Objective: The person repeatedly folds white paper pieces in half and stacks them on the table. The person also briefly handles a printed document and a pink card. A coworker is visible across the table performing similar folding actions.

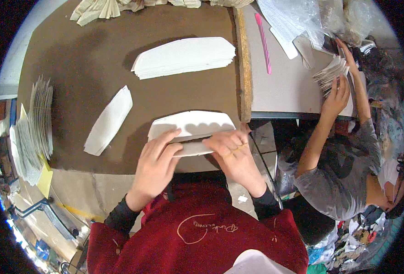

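Close to the brown table's front edge, I grip a white collar-shaped piece [196, 149] between both hands. My left hand [158, 157] is closed, pinching its left end. At the other end, the closed fingers of my right hand [234, 148] bend over the piece; a thin yellow band circles that hand. Just beyond lies a white stack of like pieces [193, 122], partly hidden by my fingers. Whether these are fabric or paper, I cannot tell. A smaller white stack [109, 119] slants to the left, and a thicker white stack [183, 57] lies farther back.
Bundles of off-white pieces [97, 11] line the far edge. Upright stacks [39, 118] stand along the left edge. Beyond a wooden strip [243, 64] on the right is a grey table with a pink twisted stick [263, 43], where a co-worker's hands [337, 93] hold a bundle.
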The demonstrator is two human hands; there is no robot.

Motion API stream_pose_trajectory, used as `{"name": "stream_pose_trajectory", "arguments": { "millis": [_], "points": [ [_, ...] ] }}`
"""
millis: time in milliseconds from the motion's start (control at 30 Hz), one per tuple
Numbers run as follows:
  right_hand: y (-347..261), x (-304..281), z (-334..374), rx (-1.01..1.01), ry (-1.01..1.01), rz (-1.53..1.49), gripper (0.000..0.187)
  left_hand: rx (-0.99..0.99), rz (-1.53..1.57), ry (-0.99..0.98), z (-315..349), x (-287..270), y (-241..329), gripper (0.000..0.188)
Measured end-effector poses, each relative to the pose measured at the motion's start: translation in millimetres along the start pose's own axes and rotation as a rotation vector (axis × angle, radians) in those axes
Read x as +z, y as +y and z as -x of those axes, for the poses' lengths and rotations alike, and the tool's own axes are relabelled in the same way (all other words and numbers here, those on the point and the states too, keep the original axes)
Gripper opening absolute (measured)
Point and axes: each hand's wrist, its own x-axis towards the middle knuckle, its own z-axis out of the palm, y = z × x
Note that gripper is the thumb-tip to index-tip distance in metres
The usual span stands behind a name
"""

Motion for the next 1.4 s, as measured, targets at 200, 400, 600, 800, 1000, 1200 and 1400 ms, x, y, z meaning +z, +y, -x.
{"name": "stream_pose_trajectory", "arguments": {
  "millis": [200,400,600,800,1000,1200,1400],
  "points": [
    [-7,-8,2,0.017,0.139,-0.227,0.045,-0.1,0.26,0.026,5,-26,-7,0.02],
    [-3,-11,-43,0.215,0.119,-0.166,0.035,-0.209,0.234,0.113,-20,-26,-13,0.028],
    [4,-9,-57,0.292,-0.026,0.014,0.031,-0.21,0.079,0.072,-27,-15,-16,0.039],
    [-3,-4,-45,0.274,0.028,0.13,0.039,-0.162,-0.023,0.06,-24,-15,-14,0.042],
    [-2,0,-44,0.267,-0.015,0.084,0.048,-0.178,-0.04,0.087,-28,-9,-14,0.039],
    [-8,-3,-44,0.295,0.036,0.119,0.045,-0.177,-0.006,0.085,-27,-12,-13,0.034],
    [-9,3,-30,0.229,0.163,0.143,0.034,-0.135,0.082,0.183,-17,-7,-7,0.026]
  ]
}}
